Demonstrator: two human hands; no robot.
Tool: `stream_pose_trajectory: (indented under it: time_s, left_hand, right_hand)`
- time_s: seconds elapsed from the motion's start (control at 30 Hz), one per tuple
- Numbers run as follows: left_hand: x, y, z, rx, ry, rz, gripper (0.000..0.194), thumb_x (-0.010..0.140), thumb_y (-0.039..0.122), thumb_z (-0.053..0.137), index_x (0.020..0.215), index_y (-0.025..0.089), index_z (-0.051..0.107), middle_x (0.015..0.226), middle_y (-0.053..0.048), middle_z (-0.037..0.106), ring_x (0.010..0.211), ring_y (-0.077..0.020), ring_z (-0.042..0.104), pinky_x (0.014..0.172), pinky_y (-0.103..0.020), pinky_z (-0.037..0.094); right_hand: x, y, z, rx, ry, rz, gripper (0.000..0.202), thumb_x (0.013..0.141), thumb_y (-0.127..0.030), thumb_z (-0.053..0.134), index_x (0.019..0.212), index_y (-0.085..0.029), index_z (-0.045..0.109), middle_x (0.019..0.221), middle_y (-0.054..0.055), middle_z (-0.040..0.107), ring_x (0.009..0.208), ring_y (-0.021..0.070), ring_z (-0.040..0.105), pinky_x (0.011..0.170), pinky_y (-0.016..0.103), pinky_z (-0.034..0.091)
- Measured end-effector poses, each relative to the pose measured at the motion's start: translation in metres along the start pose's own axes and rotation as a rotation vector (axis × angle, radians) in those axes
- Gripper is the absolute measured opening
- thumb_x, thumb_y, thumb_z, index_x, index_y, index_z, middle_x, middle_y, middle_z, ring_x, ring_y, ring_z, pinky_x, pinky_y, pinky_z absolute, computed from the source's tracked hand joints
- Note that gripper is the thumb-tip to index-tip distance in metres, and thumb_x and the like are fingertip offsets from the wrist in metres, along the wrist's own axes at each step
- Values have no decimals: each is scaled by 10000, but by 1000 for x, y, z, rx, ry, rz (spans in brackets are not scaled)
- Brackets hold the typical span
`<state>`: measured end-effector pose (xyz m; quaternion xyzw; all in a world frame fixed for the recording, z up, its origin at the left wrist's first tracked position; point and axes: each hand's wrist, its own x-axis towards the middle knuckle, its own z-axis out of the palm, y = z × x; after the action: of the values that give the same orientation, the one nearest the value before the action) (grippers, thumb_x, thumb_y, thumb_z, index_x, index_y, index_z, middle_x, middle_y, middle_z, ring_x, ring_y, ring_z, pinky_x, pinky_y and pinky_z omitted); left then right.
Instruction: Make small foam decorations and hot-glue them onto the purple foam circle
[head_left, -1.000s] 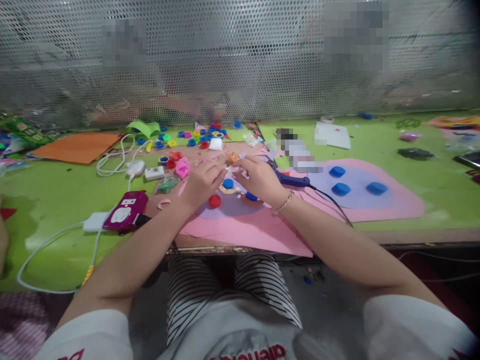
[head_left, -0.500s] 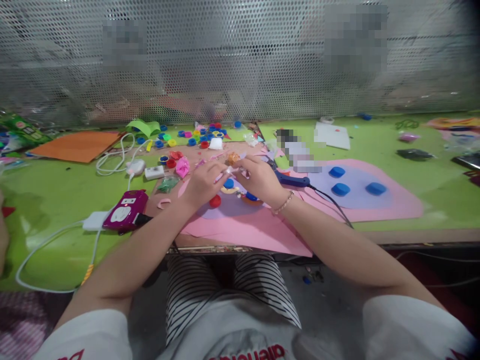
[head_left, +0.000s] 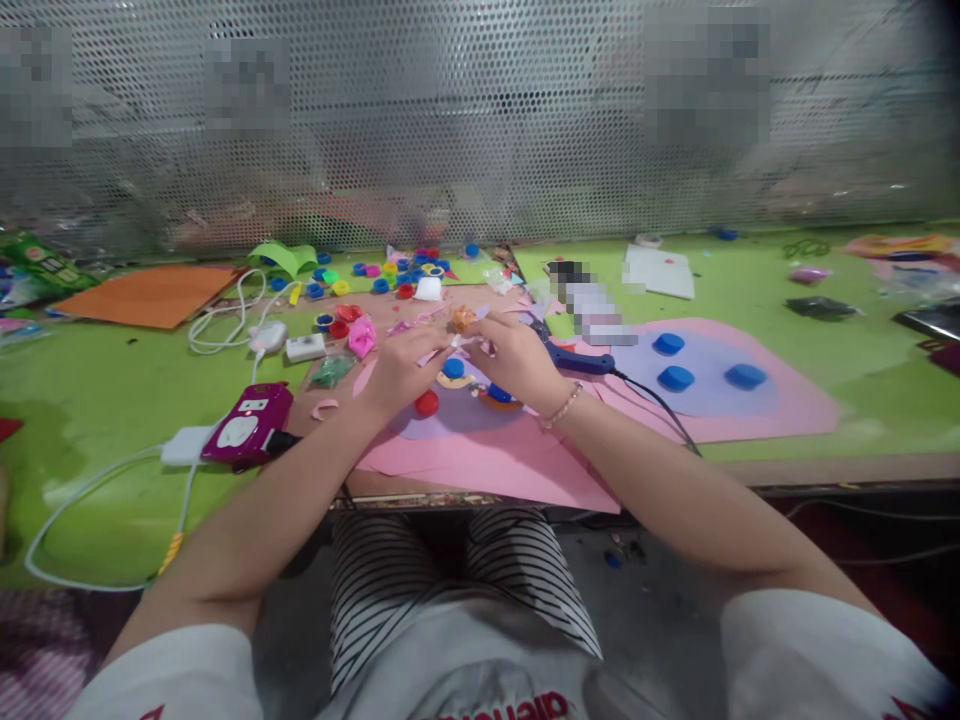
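My left hand (head_left: 405,370) and my right hand (head_left: 519,362) meet over the pink and purple paper, fingertips pinched together. Between them is a small whitish piece (head_left: 455,342), too small to name. Just below the fingers, a blue bottle cap (head_left: 453,368) rests on the purple paper (head_left: 442,425). A red cap (head_left: 427,403) lies under my left hand, and another blue cap (head_left: 500,393) is partly covered by my right hand. Behind the fingertips sits a crumpled orange bit (head_left: 463,319). A blue glue gun (head_left: 581,360) lies right of my right hand.
Several coloured caps (head_left: 382,285) are scattered at the back. On the left are a magenta power socket (head_left: 247,425), white cables and orange paper (head_left: 150,295). At right, blue caps (head_left: 676,378) stand on a second pink-and-purple paper shape (head_left: 795,410). A perforated metal panel (head_left: 480,120) rises behind.
Both hands stay together over the paper, with only slight finger movement. The whole view has shifted a little.
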<state>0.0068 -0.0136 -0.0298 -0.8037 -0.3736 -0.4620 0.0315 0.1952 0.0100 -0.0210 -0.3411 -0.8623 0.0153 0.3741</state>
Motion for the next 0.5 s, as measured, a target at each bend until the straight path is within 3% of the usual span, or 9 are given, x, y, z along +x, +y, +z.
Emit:
stream_pose_trajectory:
  time_s: [0.27,0.37,0.5]
  left_hand:
    - [-1,5,10,-90,170,-239,61,786,200,622,790,173,677,783,-46,723,707,-150,665,657,-286,544]
    - [-1,7,7,-63,161,-216,68,799,190,600,817,163,659,784,-40,714,700,-139,658,650,-270,536]
    - [-1,5,1,54,78,-66,91,842,186,550,844,172,640,851,-52,716,799,-155,664,767,-309,522]
  right_hand:
    - [1,-5,0,-17,-13,37,124,828,-157,556,908,-154,651,824,69,615,732,188,567,673,286,410]
    - [1,-5,2,44,0,33,103,830,-167,560,893,-156,642,807,55,605,688,166,544,658,274,403]
    - [0,-2,5,104,21,37,73,818,-154,564,851,-161,628,790,38,594,665,143,520,653,259,395]
